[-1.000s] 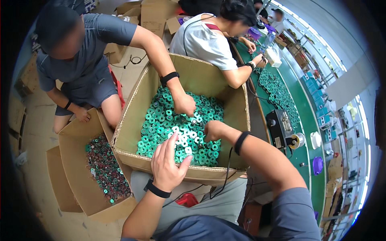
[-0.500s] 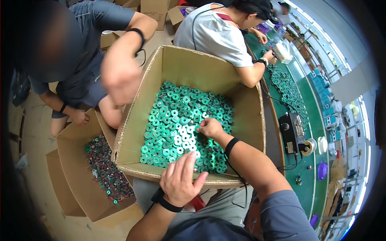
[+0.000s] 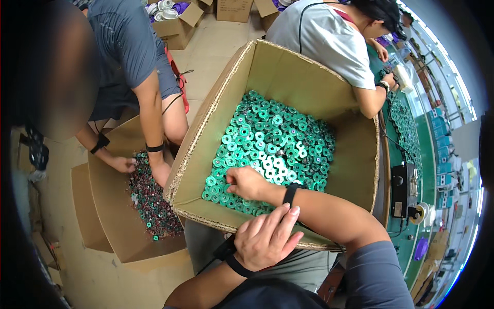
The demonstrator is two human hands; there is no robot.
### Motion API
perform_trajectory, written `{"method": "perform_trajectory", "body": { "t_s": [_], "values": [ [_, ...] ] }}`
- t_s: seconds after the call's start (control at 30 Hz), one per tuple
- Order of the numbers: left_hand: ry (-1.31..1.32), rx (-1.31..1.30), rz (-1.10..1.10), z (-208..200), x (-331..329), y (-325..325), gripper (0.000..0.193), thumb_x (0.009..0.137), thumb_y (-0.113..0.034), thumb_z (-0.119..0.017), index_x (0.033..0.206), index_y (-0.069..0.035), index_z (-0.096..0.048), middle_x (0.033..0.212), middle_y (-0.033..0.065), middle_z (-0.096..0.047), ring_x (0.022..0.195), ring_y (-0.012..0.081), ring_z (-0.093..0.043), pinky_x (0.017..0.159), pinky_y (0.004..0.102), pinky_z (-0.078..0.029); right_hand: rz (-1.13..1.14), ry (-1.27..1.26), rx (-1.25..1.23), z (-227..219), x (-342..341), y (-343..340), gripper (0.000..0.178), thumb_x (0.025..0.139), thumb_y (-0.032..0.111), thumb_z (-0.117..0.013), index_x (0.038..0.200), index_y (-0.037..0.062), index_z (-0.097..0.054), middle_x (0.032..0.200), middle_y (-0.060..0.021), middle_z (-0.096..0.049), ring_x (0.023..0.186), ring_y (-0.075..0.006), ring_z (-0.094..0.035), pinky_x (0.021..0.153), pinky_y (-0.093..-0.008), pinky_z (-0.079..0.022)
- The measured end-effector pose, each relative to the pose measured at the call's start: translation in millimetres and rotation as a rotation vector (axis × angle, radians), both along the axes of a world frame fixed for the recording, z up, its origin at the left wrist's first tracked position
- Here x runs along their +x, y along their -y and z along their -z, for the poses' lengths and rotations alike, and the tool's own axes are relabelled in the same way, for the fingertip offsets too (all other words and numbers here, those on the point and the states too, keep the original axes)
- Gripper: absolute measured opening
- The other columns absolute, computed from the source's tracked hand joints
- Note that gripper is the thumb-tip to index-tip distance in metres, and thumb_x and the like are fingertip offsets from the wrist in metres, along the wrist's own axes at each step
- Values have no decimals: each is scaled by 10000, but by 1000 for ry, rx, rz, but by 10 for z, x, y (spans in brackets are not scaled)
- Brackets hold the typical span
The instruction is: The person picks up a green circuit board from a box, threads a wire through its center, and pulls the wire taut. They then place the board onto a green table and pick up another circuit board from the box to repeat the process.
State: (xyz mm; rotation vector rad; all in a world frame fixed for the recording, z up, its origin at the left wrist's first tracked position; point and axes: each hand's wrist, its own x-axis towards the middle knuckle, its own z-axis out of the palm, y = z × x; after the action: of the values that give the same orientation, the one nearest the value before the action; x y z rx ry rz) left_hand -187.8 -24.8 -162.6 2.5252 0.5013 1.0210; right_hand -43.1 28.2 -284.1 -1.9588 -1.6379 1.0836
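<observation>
Green, ring-shaped discs (image 3: 280, 149) lie heaped on the floor of the large brown cardboard box (image 3: 355, 149). The bare left hand (image 3: 267, 237) is palm down at the box's near edge, fingers slightly spread, gripping nothing visible. The bare right hand (image 3: 246, 183) is at the heap, toward the near-left corner, fingers curled; whether they pinch a disc cannot be told. Apparent step: picking through the discs. Next move likely calls for a thumb-and-finger pinch on one rim.

Noted green ring-shaped pieces (image 3: 267, 162), small, with holes at centre. Heaped loose and overlapping across the bottom of a deep, open-topped cardboard box (image 3: 293, 69). Lying at mixed angles, many nearly flat; palest in a bright patch near the middle, darker toward the right wall.
</observation>
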Motion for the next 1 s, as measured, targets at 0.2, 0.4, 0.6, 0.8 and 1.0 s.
{"method": "perform_trajectory", "body": {
  "t_s": [0.2,0.4,0.6,0.8,1.0],
  "values": [
    [19,-19,10,11,-40,19,519,899,-362,-696,1343,-108,-609,1172,37,-704,808,146,-654,674,273,-485,-202,337,-1,109,-168,14,195,841,234,-717,876,42,-706,1025,-160,-645,875,-369,-691,765,-478,-577],
    [-20,-121,155,38,-19,19,602,835,-268,-735,1332,10,-540,1185,155,-663,954,326,-641,799,433,-517,6,315,125,-899,278,567,208,862,198,-689,981,34,-647,1048,-172,-602,890,-396,-669,761,-485,-570],
    [93,-375,138,-3,-111,41,654,925,-187,-622,1492,37,-384,1321,207,-596,1113,330,-592,969,421,-480,539,258,633,-2372,151,2440,268,884,86,-673,1143,25,-644,1078,-138,-617,884,-321,-658,743,-413,-569],
    [291,-678,254,-58,-324,206,631,924,7,-427,1543,10,-307,1432,181,-504,1228,267,-512,1108,401,-360,1069,611,411,-2337,-428,4814,276,864,74,-700,1136,43,-664,1069,-131,-630,820,-245,-660,722,-356,-563],
    [272,-778,413,-285,-704,961,504,983,-30,-574,1458,17,-411,1299,157,-609,1090,242,-607,965,362,-491,1430,739,107,-1886,-35,6074,491,862,207,-733,1303,71,-566,1221,-150,-567,1052,-319,-625,912,-430,-516]
  ]
}}
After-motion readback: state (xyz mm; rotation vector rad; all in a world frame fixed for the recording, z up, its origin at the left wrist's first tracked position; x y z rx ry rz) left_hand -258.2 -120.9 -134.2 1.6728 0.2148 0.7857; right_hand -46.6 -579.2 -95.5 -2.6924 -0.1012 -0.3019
